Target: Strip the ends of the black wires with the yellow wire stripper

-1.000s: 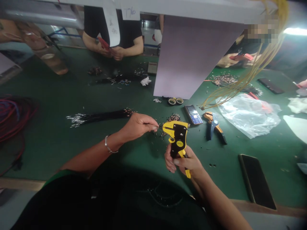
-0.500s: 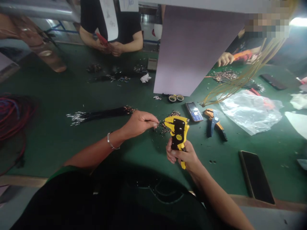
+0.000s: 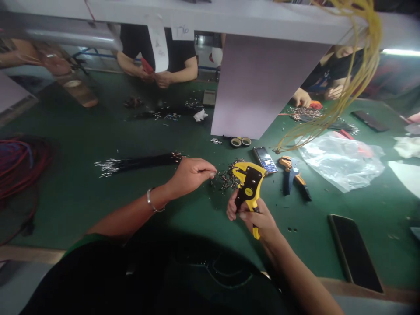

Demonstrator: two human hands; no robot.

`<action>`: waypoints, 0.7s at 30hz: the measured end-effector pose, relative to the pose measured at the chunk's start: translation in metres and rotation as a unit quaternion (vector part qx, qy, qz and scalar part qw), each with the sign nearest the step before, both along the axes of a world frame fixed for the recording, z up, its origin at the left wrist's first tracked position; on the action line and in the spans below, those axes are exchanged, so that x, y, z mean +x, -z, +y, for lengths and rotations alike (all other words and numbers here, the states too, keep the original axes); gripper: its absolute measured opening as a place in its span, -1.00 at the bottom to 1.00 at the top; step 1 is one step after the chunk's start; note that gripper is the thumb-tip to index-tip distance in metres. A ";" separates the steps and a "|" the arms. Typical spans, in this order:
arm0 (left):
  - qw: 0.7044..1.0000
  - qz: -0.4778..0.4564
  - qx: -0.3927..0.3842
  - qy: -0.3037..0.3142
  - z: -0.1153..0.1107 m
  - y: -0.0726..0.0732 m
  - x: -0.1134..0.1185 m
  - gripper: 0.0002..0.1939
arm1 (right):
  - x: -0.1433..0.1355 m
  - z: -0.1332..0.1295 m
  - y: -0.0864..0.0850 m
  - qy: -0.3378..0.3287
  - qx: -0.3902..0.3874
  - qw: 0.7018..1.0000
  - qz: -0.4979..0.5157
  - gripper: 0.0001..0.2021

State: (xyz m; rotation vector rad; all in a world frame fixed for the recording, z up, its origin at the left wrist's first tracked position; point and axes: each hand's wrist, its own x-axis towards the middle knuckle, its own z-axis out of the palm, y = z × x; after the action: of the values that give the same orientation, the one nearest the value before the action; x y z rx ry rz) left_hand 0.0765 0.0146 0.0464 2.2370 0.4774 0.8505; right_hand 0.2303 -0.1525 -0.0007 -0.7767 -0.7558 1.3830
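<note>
My right hand [image 3: 251, 212] is wrapped round the handles of a yellow and black wire stripper [image 3: 249, 188], its jaws pointing up and left. My left hand [image 3: 192, 175] is closed in a pinch, thumb and forefinger together; whatever is between the fingertips is too small to make out. Between the fingertips and the tool's jaws lies a pile of small wire scraps [image 3: 226, 177]. Behind my left hand a bundle of black wires [image 3: 141, 162] with bright ends lies on the green table [image 3: 183, 218].
A keypad phone [image 3: 265, 159], orange-blue pliers [image 3: 290, 175], a clear plastic bag [image 3: 343, 162] and a black smartphone [image 3: 355, 251] lie right. Tape rolls [image 3: 240, 141] sit before an upright panel [image 3: 256, 87]. Red cable coils [image 3: 19, 168] lie left. Other people's hands are across the table.
My left fingertips and the tool's jaws have moved apart. The tool has tilted slightly to the right. The view has shifted, and the hand at the back right has lowered its orange tool.
</note>
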 end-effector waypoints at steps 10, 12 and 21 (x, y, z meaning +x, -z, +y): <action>0.973 -0.003 0.227 -0.032 -0.003 0.009 -0.001 -0.82 | 0.000 0.001 -0.007 -0.012 -0.004 1.000 0.016 -0.61; 0.973 0.003 0.227 -0.038 -0.001 0.010 -0.001 -0.83 | 0.000 0.001 -0.007 -0.017 -0.009 1.000 0.019 -0.60; 0.974 0.003 0.220 -0.047 0.002 0.013 -0.001 -0.84 | -0.003 -0.001 -0.007 -0.061 -0.012 0.997 0.053 -0.58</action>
State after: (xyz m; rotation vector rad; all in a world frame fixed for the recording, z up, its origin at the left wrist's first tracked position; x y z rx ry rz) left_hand 0.0759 0.0162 0.0333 2.6347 0.4308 1.0846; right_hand 0.2276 -0.1533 0.0067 -0.6794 -0.7153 1.5323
